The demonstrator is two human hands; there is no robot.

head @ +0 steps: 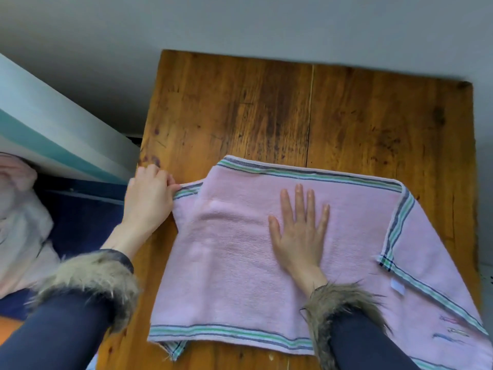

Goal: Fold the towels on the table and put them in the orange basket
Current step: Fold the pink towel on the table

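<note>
Pink terry towel (234, 263), edged in green and dark stripes, lies part-folded on the near half of the wooden table (293, 108), its right side trailing toward the table's right edge. The folded layers do not line up: a lower corner pokes out at the near left, and the top flap sits askew. If the next fold is made over this, the result would likely be lopsided, and the trailing side could drag the towel off the table. The right hand (301, 231) lies flat on the middle of the towel, fingers straight and spread, pressing it down. Farther left, the left hand (149, 201) pinches the towel's striped far-left corner with curled fingers. No orange basket can be made out for certain.
</note>
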